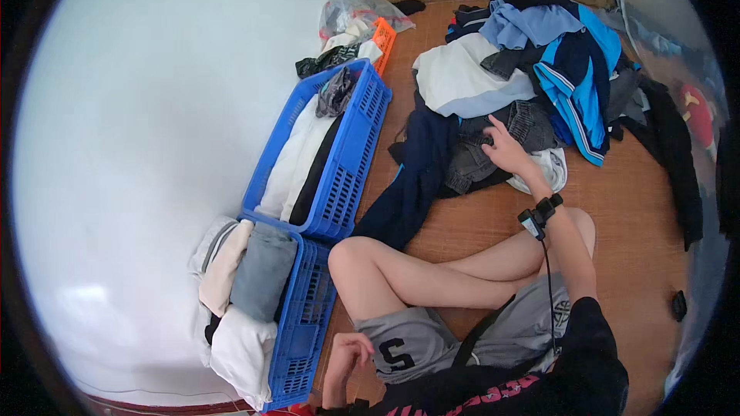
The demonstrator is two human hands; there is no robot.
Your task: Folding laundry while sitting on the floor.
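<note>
My right hand [504,147] reaches over the clothes pile, its fingers apart, at dark grey jeans-like trousers [474,156]; it holds nothing. Just beyond lies a white garment [457,72] with a light blue edge. A black and bright blue striped jacket [584,86] and a blue cloth [520,23] are heaped to the right and behind. A navy garment [419,173] trails toward my knee, and a white patterned cloth [552,167] lies by my wrist. My left hand [350,352] rests beside my grey shorts [416,341], fingers loosely curled, with nothing visible in it.
Along the white wall stand two blue plastic baskets [352,156] with folded clothes, the nearer one [303,323] filled above its rim. An orange basket [384,43] and a clear plastic bag [347,11] are behind them. A black garment [673,167] lies at right, a small black object [679,305] nearer.
</note>
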